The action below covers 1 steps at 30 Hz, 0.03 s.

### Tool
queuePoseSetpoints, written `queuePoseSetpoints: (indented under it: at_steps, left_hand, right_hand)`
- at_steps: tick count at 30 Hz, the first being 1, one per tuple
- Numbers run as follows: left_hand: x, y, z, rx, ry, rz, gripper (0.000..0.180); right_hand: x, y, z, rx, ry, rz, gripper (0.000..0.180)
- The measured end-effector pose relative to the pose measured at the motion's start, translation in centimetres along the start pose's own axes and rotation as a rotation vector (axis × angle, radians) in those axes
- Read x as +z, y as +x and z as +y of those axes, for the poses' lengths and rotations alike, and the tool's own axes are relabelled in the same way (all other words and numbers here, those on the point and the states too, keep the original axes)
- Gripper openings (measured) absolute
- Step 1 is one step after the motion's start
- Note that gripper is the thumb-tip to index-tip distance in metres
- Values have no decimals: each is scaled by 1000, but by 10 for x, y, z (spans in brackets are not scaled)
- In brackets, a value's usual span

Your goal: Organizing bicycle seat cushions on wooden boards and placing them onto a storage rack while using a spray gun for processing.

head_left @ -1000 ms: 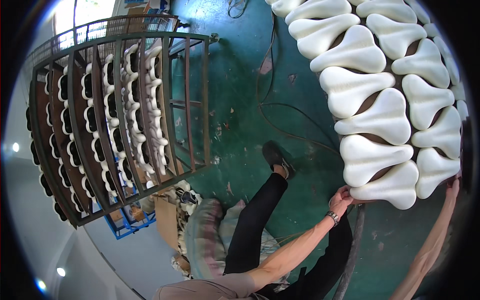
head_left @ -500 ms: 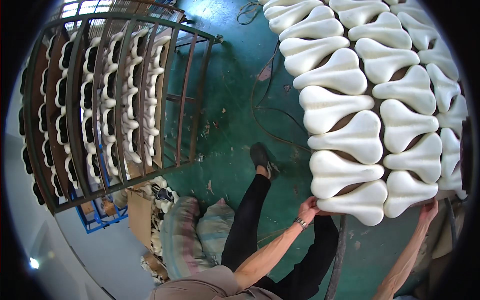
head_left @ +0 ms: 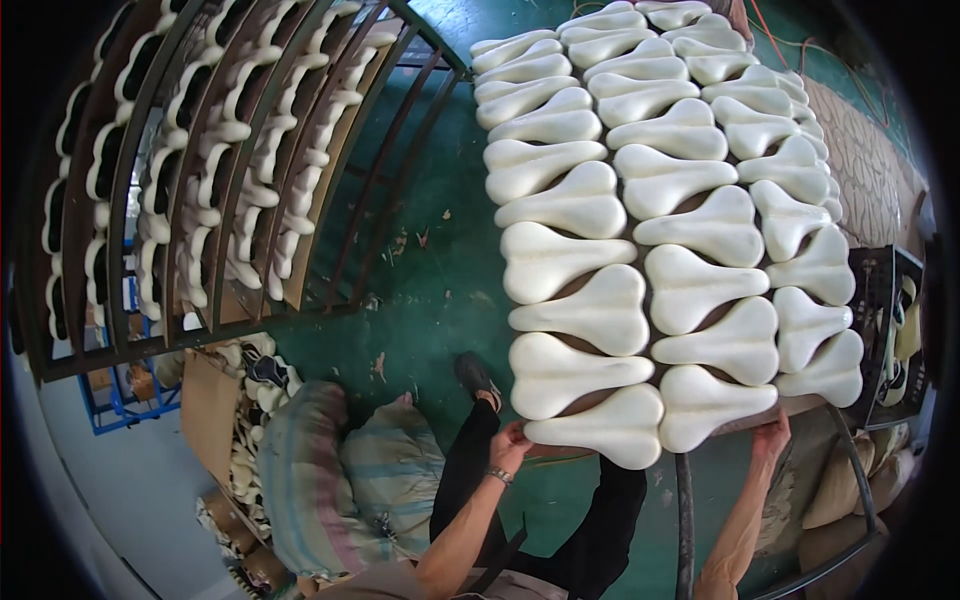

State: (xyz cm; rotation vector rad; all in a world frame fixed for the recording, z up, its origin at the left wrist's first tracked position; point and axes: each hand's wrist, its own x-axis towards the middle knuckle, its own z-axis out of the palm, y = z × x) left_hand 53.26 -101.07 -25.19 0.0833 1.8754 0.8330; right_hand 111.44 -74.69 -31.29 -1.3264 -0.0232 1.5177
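White foam bicycle saddle cushions point(head_left: 690, 288) lie in close rows, wide and narrow ends alternating, on a brownish board point(head_left: 742, 424). Only slivers of that board show between them. My left hand point(head_left: 511, 448), with a metal watch point(head_left: 500, 475) on the wrist, is closed around the near left corner, beside a cushion's narrow tip. Along the near edge farther right, my right hand point(head_left: 770, 440) grips the board, its fingers partly hidden beneath. Both forearms reach up from the lower edge.
A dark metal rack point(head_left: 130, 200) at the left holds more cushions on tilted shelves. Woven sacks point(head_left: 395, 470) and a cardboard sheet point(head_left: 208, 410) stand below it. A black crate point(head_left: 885, 340) is at the right. Dark bent tubes point(head_left: 684, 520) stand under the near edge.
The loaded board sits farther left in view, and more of its far end shows. My view has shifted, bringing the crate into sight. Both hands keep their hold on the near edge.
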Motion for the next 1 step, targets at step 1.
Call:
queuePoseSetpoints:
  at_steps: [1]
  left_hand:
    - [-23, 8, -3, -5, 32, 31, 47]
  right_hand:
    - [8, -3, 19, 25, 5, 57, 49]
